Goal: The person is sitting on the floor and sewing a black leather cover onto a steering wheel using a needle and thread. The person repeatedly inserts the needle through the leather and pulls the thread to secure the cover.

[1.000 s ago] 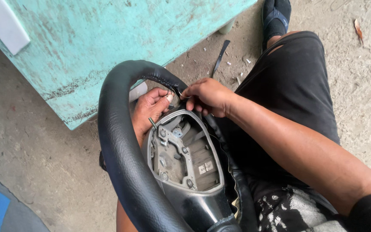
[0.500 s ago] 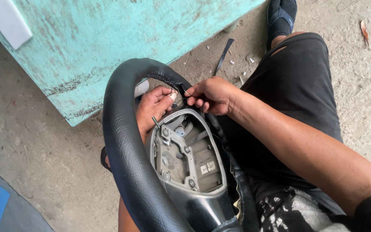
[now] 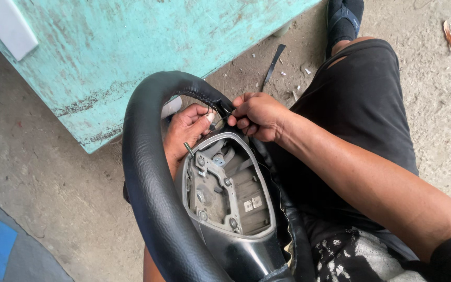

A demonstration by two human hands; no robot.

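The right hand [image 3: 259,116] is clenched, pinching the black cover's edge at the wheel's [image 3: 150,177] far rim; the left hand [image 3: 186,130] reaches through the wheel from beneath, fingers curled, thumb pressing the same spot, just beside the right; the wheel stands tilted on the person's lap, its open grey hub [image 3: 225,190] facing up; beyond lies a black strip [image 3: 272,65] on the concrete floor [image 3: 53,198], near the turquoise table's [image 3: 131,47] edge.
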